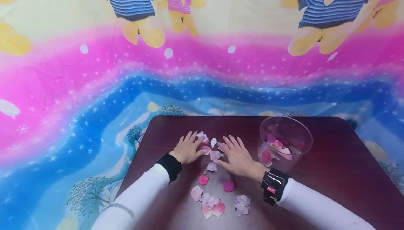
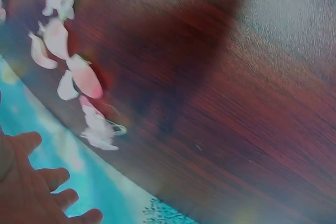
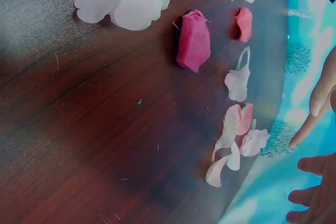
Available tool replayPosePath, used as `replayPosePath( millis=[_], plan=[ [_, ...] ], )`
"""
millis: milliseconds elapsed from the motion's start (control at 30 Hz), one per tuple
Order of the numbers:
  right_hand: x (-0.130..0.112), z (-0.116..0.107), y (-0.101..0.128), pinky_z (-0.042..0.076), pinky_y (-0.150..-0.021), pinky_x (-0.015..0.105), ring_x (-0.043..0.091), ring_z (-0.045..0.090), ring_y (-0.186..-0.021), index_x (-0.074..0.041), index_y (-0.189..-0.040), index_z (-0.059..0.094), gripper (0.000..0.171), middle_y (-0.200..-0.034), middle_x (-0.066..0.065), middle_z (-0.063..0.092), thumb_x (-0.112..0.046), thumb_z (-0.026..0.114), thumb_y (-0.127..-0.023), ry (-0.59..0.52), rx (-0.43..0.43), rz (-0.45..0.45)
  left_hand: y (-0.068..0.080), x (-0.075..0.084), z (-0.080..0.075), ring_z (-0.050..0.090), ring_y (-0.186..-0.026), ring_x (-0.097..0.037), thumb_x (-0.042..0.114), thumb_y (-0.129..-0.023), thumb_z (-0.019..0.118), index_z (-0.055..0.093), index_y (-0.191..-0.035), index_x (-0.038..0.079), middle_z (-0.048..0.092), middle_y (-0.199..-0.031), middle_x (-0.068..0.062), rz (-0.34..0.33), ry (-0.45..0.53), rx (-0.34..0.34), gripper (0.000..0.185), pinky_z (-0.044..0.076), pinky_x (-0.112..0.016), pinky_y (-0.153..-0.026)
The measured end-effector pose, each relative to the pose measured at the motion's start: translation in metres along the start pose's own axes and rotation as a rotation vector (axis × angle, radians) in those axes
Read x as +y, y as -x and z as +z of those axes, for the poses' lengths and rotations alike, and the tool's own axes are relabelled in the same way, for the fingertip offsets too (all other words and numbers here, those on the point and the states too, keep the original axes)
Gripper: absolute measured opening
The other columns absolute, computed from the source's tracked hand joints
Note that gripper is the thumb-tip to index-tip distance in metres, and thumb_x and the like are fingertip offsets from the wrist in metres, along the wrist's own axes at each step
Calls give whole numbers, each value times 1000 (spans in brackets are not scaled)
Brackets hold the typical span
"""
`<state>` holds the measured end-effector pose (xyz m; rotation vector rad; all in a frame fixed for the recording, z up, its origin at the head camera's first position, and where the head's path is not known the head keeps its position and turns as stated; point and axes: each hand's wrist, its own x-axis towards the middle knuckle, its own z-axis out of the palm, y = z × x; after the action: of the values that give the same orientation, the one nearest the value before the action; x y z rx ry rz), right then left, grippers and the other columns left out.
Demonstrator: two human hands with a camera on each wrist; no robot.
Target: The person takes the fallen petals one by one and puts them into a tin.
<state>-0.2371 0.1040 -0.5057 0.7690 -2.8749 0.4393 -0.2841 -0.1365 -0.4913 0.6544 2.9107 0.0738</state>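
My left hand (image 1: pixel 188 148), palm down with fingers spread, is at the back left of the scattered petals, beside a lilac flower (image 1: pixel 202 137) and a pink petal (image 1: pixel 206 150). Opposite it, my right hand (image 1: pixel 238 156) has its fingers spread too, its thumb near a pale pink petal (image 1: pixel 216 155). A white petal (image 1: pixel 213 142) lies between the hands. Neither hand grips anything; whether they touch the tabletop, I cannot tell. Closer to me lie a small pale flower (image 1: pixel 211 167), a red-pink petal (image 1: pixel 203 180), a magenta petal (image 3: pixel 194 43) and a lilac bloom (image 1: pixel 242 204).
A clear round container (image 1: pixel 290 163) holding pink and red petals stands to the right of my right hand. Everything lies on a dark red-brown wooden table (image 1: pixel 334 174) with rounded corners. Behind hangs a colourful printed cloth (image 1: pixel 202 61). A pale petal (image 1: pixel 197 193) lies near the front.
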Motion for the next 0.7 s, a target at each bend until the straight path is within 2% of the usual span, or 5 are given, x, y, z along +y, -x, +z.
replayPosePath(
  millis=[333, 533, 700],
  plan=[
    [4, 14, -9, 18, -123, 63, 43, 33, -150, -11, -145, 55, 70, -157, 21, 44, -58, 61, -93, -13, -10, 20, -25, 3, 6, 29, -152, -42, 57, -103, 43, 44, -154, 19, 32, -164, -20, -34, 41, -81, 64, 33, -60, -119],
    [1, 17, -11, 19, -122, 64, 44, 35, -149, -10, -144, 56, 71, -156, 22, 46, -59, 60, -93, -20, -23, 7, -39, 3, 19, 31, -151, -42, 59, -102, 42, 42, -155, 21, 29, -165, -19, -107, 96, -158, 65, 34, -59, -118],
    [1, 16, -11, 18, -124, 62, 41, 33, -151, -13, -147, 54, 73, -158, 19, 44, -62, 57, -93, 8, -54, 25, -45, 5, 25, 37, -149, -39, 64, -99, 42, 49, -151, 16, 35, -164, -15, -135, 87, -178, 70, 37, -56, -118]
  ],
)
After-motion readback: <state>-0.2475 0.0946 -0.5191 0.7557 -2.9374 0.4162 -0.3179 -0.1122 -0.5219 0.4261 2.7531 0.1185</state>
